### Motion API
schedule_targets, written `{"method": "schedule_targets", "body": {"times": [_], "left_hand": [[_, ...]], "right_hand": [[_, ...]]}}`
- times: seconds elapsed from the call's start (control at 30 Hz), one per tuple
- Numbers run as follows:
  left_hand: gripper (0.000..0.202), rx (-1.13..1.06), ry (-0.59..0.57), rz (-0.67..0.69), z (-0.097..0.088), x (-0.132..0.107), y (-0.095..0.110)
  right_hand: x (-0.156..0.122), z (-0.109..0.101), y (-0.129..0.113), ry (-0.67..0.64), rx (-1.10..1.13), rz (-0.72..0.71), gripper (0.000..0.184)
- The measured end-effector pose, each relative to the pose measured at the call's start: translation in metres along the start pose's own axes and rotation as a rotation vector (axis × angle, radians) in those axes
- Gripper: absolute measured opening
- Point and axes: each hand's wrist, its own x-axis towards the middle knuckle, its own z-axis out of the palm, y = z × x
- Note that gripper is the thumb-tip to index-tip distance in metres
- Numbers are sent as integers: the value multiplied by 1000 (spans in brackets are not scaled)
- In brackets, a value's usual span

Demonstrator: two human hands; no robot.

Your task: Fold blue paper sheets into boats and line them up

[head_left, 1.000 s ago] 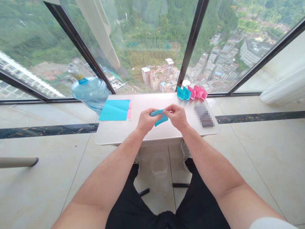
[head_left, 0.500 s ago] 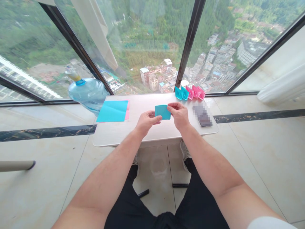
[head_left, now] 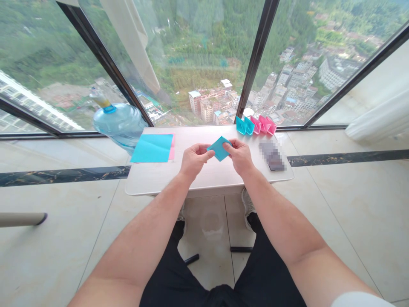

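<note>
A small folded piece of blue paper (head_left: pixel 220 150) is held over the middle of the white table, turned with one corner up like a diamond. My left hand (head_left: pixel 194 161) pinches its left corner between thumb and fingers. On the opposite side, my right hand (head_left: pixel 239 154) grips the right corner, its thumb lying on the front face. Left of my hands, a larger blue sheet (head_left: pixel 151 148) with a crease lies flat, partly covering pink paper (head_left: pixel 172 149). At the table's far edge stand folded blue paper pieces (head_left: pixel 245 125) and folded pink paper pieces (head_left: pixel 263 125).
A blurred phone-like object (head_left: pixel 272 155) lies on the right of the white table (head_left: pixel 166 181). A large clear blue water bottle (head_left: pixel 119 123) stands beyond the table's left end. Tall windows (head_left: pixel 198 55) rise behind it. My legs are below the near edge.
The small blue paper has turned from a flat-edged rectangle to a diamond with a corner up. Both hands still hold it, the fingers slightly shifted.
</note>
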Motion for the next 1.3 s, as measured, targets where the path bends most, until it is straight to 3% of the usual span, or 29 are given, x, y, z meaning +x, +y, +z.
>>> {"method": "schedule_targets", "body": {"times": [0.23,0.4,0.57,0.73,0.93,1.1,1.3], "left_hand": [[38,-159,46,-95,7,-1,-5],[26,50,84,0,7,-4,0],[26,241,27,104,4,-6,-2],[20,343,-4,186,5,-9,-2],[26,297,-88,173,5,-7,-5],[38,219,-63,140,5,-5,-8],[20,44,-21,72,6,-4,-2]], "right_hand": [[2,-3,5,-18,-22,2,35],[-3,-1,1,-81,-256,-243,49],[-9,2,-4,-93,-545,-442,18],[-10,3,-1,-77,-619,-470,8],[-10,1,2,-71,-713,-565,4],[-11,1,3,-66,-736,-616,8],[-13,2,3,-130,-743,-591,7]]}}
